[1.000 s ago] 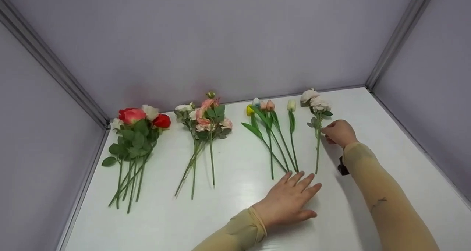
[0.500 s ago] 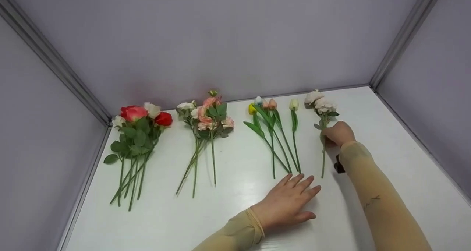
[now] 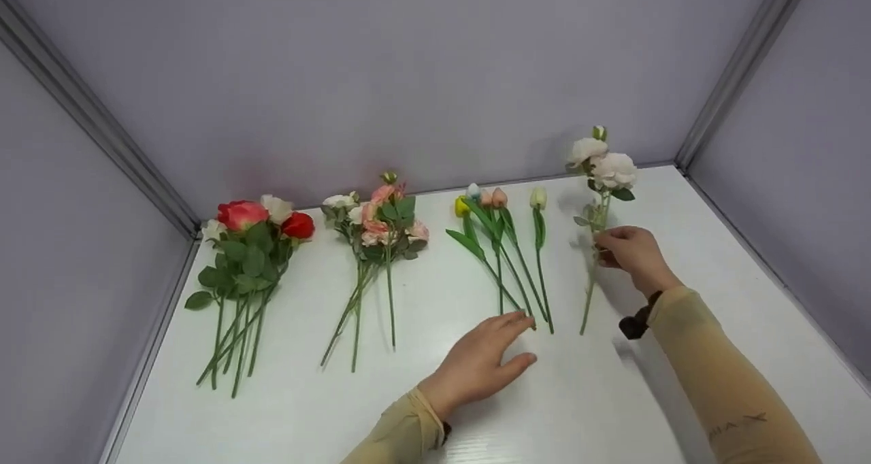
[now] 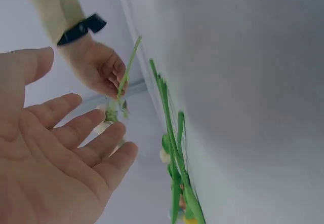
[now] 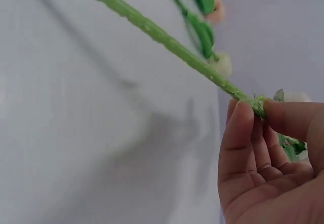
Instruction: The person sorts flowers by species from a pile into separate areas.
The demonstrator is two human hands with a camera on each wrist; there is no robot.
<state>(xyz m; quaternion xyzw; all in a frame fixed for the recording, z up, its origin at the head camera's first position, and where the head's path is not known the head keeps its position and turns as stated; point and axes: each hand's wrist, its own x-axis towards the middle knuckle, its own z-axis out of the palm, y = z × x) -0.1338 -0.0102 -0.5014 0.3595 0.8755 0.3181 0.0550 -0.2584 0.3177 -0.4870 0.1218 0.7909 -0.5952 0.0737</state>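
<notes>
My right hand [image 3: 634,254] pinches the green stem [image 5: 177,46] of a pale pink flower [image 3: 614,171] between thumb and fingertips. The flower has two full blooms and a bud, and its stem is lifted off the table, as its separate shadow in the right wrist view shows. My left hand [image 3: 480,360] hovers low over the table with its fingers extended and holds nothing; its palm [image 4: 50,168] faces its wrist camera. The fingertips overlap the lower stem ends of several tulips [image 3: 500,219] in the head view. A cream tulip [image 3: 539,199] lies at the right of that group.
Left of the tulips lies a group of pink and white flowers [image 3: 378,229]. Farther left is a bunch of red and white roses [image 3: 255,246] with crossing stems. Grey panels stand behind and at both sides of the white table [image 3: 435,396].
My right hand has taken hold of the pale pink flower and raised it off the table, bloom end tilting up. My left hand has moved left and turned, its fingers closer together.
</notes>
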